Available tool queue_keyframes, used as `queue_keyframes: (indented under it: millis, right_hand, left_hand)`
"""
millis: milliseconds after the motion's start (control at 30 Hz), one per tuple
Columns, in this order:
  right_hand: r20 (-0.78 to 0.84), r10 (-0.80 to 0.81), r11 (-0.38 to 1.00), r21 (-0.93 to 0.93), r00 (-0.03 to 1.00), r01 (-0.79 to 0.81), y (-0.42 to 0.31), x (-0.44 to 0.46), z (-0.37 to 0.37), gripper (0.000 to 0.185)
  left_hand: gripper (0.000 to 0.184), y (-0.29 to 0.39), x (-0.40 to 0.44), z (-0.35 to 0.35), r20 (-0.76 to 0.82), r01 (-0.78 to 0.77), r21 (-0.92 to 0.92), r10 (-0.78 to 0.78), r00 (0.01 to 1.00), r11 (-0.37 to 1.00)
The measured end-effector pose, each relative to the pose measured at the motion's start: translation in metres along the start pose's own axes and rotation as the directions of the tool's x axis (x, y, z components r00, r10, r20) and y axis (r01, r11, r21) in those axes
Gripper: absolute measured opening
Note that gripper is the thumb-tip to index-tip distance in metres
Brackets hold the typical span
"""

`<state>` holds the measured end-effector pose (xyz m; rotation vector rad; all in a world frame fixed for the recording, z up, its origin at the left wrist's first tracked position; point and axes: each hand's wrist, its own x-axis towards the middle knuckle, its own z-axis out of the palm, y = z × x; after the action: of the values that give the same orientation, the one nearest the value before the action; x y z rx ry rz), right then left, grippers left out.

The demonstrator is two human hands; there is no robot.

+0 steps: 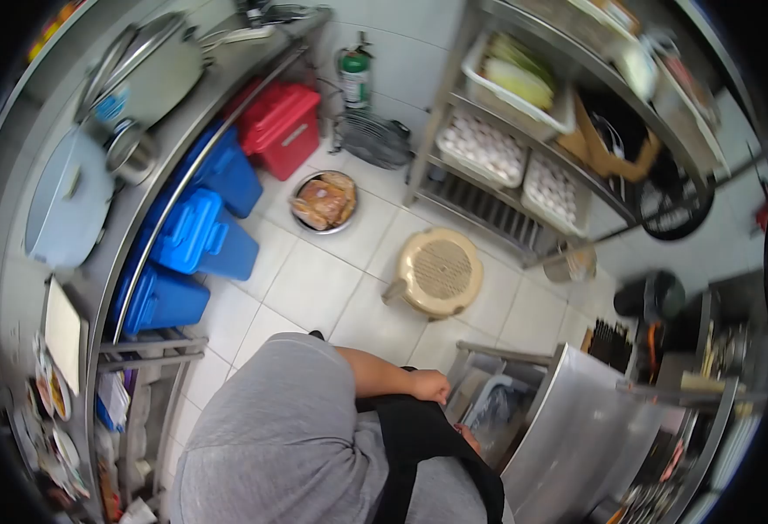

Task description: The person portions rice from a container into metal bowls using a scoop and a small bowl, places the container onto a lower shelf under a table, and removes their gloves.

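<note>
My left hand (430, 386) is closed in front of the black apron (432, 454), and whatever its fingers might hold is hidden. Lower down, only a small part of my right hand (469, 437) shows past the apron's edge; its fingers cannot be made out. Both hands are near an open compartment under the steel counter (589, 428). Inside that compartment lies a clear plastic bag or wrapped contents (499, 412) in a pale container.
A beige plastic stool (441, 271) and a metal bowl of brownish food (324, 203) stand on the tiled floor. Blue lidded bins (193, 231) and a red bin (283, 131) sit under the left counter. A steel rack (441, 131) holds trays of eggs (482, 148).
</note>
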<state>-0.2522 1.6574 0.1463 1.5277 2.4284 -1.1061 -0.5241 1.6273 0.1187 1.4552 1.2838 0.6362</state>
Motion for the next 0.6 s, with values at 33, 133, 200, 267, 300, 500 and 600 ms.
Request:
queue_keyframes:
  millis: [33,133,200,267,300,500,600]
  right_hand:
    - [0.029,-0.060,0.994,-0.092,0.998,0.063,-0.031,0.006,-0.016,0.017]
    - [0.098,-0.173,0.969,-0.162,0.980,0.187,-0.088,0.041,-0.026,0.018]
    - [0.153,-0.241,0.936,-0.225,0.958,0.272,-0.121,0.073,-0.019,0.020]
    - [0.209,-0.290,0.892,-0.295,0.934,0.343,-0.155,0.105,-0.008,0.021]
    - [0.236,-0.311,0.866,-0.328,0.921,0.377,-0.174,0.120,0.000,0.022]
    - [0.412,-0.395,0.653,-0.503,0.821,0.566,-0.284,0.206,0.079,0.026]
    - [0.501,-0.430,0.521,-0.542,0.751,0.660,-0.322,0.243,0.124,0.028]
  left_hand:
    - [0.018,-0.003,-0.025,-0.022,-0.067,0.104,0.042,-0.101,0.993,0.994]
    - [0.021,-0.070,-0.088,-0.060,-0.415,0.195,-0.074,-0.208,0.886,0.978]
    - [0.020,-0.097,-0.147,-0.087,-0.657,0.343,-0.117,-0.331,0.677,0.932]
    - [0.022,-0.107,-0.223,-0.118,-0.731,0.448,-0.298,-0.503,0.461,0.843]
    - [0.025,-0.120,-0.259,-0.121,-0.748,0.427,-0.387,-0.549,0.373,0.817]
    - [0.042,-0.147,-0.441,-0.053,-0.644,0.537,-0.558,-0.738,0.202,0.633]
    - [0.059,-0.175,-0.479,0.013,-0.490,0.600,-0.606,-0.839,0.235,0.522]
